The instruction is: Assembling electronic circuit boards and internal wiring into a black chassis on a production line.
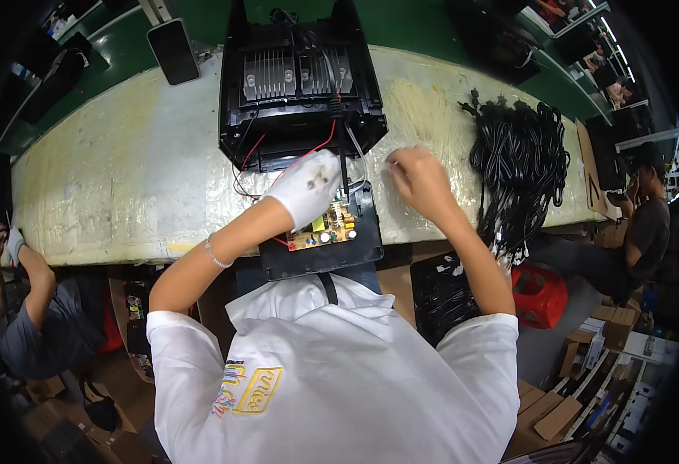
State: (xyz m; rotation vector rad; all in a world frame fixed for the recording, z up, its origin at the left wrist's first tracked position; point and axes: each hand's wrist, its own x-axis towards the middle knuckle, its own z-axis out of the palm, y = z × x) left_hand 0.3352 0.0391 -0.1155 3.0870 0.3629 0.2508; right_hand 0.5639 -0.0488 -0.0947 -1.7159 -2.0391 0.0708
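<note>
My left hand (308, 185), in a white glove with dark smudges, is curled over the upper edge of a circuit board (324, 237), beside the wires. Its fingers bend underneath, so what they grip is hidden. The board, with yellow and other small parts, lies on a black panel (293, 264) at the table's near edge. Red, black and grey wires run toward a black housing (235, 124) with finned metal heat sinks (271, 75). Bare and closed, my right hand (416, 176) hovers right of the board; I cannot make out anything in its fingers.
A heap of bundled black cables (519, 155) lies on the table (123, 155) to the right. A phone-like device (173, 52) stands at the far edge. Beside the table are a red stool (539, 296) and cardboard boxes (617, 321). Other people sit left and right.
</note>
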